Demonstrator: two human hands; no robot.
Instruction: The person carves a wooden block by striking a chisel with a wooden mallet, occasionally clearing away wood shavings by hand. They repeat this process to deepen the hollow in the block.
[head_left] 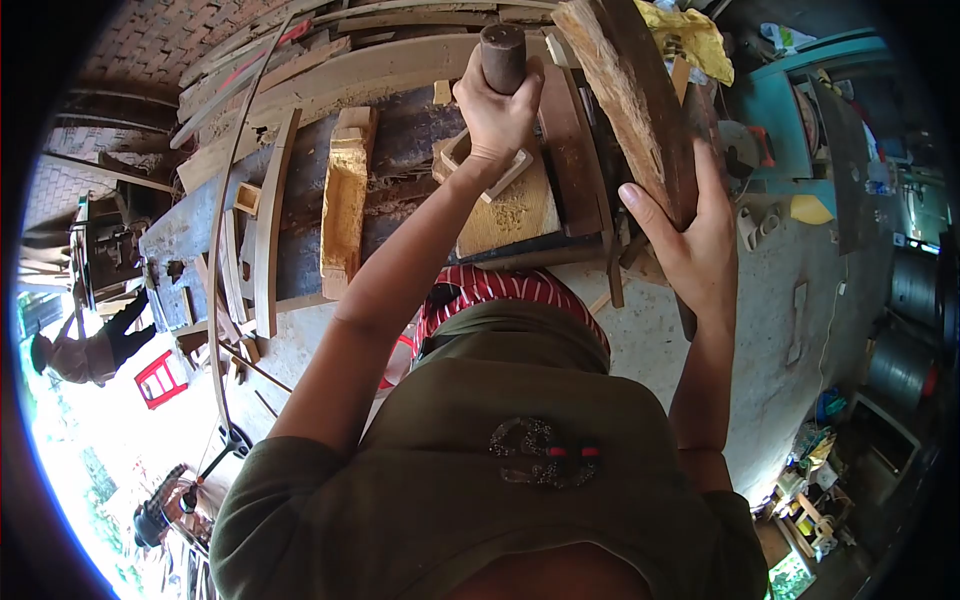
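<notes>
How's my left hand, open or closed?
Closed: the left hand is wrapped around a dark cylindrical piece, whose round end shows beyond the grip.

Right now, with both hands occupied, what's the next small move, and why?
I'd probably firm up the right hand on the long, dark-brown, rough-edged wooden slab before moving the left hand. The slab stretches well past the right hand to the picture's top edge with only that hand on it, while the left is closed around a thick, dark-brown cylinder.
</notes>
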